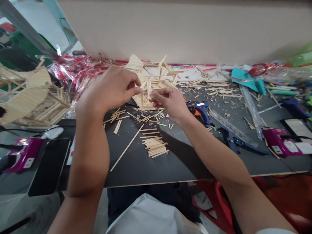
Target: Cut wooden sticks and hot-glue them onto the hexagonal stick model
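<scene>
A small wooden-stick model (pixel 170 76) stands at the back of the dark table, with a slatted roof piece and open framing. My left hand (pixel 114 87) reaches over its left side, thumb and forefinger nearly pinched together by the frame; what lies between them is too small to make out. At the model's front, my right hand (pixel 169 102) pinches the lower end of a short upright wooden stick piece (pixel 149 87). Nearer me lie a row of short cut sticks (pixel 156 147) and one long thin stick (pixel 126 148).
A blue glue gun (pixel 206 113), clear stencil ruler (pixel 231 126) and blue cutters (pixel 231 139) lie to the right. Another stick model (pixel 31 97), a phone (pixel 50 165) and a purple power socket (pixel 24 152) sit left. Stick scraps (pixel 219 91) litter the back.
</scene>
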